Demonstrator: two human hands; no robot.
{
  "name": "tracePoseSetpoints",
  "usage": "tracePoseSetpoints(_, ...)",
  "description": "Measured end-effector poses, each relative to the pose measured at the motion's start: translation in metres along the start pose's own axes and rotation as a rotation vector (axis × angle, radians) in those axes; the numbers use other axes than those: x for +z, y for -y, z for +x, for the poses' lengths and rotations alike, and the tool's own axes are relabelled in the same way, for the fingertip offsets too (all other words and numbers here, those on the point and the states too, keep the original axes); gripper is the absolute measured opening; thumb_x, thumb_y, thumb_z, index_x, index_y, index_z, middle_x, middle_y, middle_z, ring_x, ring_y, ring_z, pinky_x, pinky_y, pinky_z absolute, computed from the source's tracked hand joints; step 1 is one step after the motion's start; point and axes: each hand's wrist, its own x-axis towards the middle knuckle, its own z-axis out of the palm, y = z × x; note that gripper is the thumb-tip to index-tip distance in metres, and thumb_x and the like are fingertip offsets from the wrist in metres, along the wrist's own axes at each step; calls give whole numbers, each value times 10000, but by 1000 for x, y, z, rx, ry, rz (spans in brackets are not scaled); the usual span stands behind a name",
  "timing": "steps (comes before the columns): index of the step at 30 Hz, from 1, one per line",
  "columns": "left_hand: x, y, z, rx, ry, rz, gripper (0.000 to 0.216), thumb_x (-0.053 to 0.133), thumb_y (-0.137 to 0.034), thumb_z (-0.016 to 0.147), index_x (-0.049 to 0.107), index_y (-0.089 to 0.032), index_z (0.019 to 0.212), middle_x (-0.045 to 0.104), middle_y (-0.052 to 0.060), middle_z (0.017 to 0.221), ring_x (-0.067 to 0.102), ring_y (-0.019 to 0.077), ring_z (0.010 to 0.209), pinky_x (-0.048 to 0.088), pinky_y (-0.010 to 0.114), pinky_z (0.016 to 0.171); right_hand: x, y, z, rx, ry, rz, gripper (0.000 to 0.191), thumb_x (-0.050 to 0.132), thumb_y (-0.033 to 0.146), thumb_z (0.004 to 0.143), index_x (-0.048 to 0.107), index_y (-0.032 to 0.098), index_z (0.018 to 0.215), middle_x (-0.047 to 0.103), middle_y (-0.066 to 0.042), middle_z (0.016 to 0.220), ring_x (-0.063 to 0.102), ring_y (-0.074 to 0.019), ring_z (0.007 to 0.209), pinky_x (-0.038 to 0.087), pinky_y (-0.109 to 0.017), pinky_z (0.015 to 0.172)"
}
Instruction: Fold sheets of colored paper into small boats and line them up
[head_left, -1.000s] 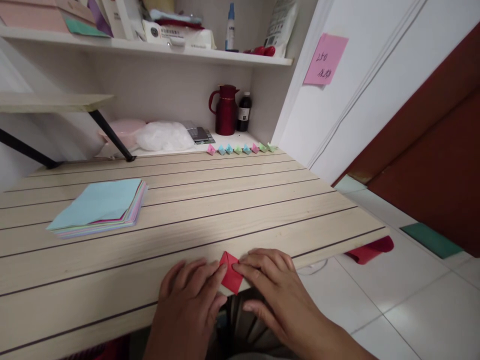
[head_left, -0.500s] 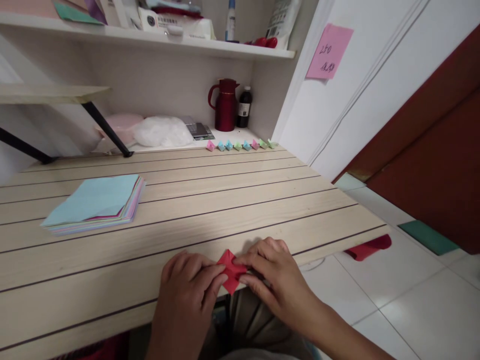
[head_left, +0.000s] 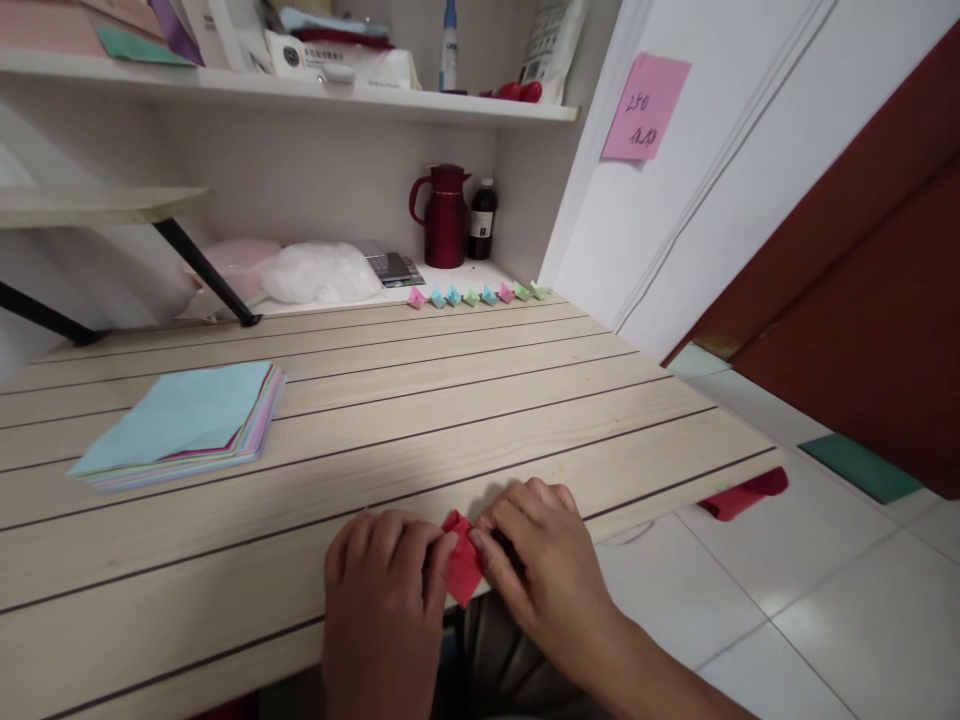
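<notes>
A small folded piece of red paper [head_left: 463,568] lies between my two hands at the near edge of the table. My left hand [head_left: 390,570] pinches its left side, with the thumb near the top corner. On the opposite side, my right hand [head_left: 536,560] grips the right edge between thumb and curled fingers. The paper has a rough diamond outline, one corner pointing toward me. My fingers cover parts of both side edges.
A stack of coloured paper sheets [head_left: 184,420] lies on the left of the striped wooden table [head_left: 360,410]. Several small folded paper pieces [head_left: 471,297] line the back edge. Behind them stand a red jug [head_left: 445,217] and a dark bottle [head_left: 482,220]. A raised stand [head_left: 97,205] is at left.
Both thumbs have shifted up toward the paper's top part, and the paper appears narrower between my hands. The whole view has tilted slightly.
</notes>
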Motion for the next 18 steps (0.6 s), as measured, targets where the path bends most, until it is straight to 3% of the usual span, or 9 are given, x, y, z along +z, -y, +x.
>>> tracePoseSetpoints(6,5,6,-6,41,-44,117,120,565,-315,910,631,-217,886,673,54,929,560,248,900,383,413,841,-3,0,-3,-9,41,25,105,604,301,922,633,247,1009,634,-40,935,490,-227,850,292,-369,750)
tracePoseSetpoints(12,7,9,-15,90,-167,152,97,598,-312,890,643,-237,931,690,50,984,576,243,927,377,430,917,5,0,3,67,15,-31,126,549,193,935,609,228,829,621,-18,836,474,-216,799,271,-359,732)
tracePoseSetpoints(18,9,14,-20,76,-150,136,93,623,-302,871,643,-264,953,699,40,1049,605,225,974,325,442,1006,10,-1,4,47,-2,-106,176,537,227,945,584,208,776,598,-31,791,454,-220,761,267,-352,716)
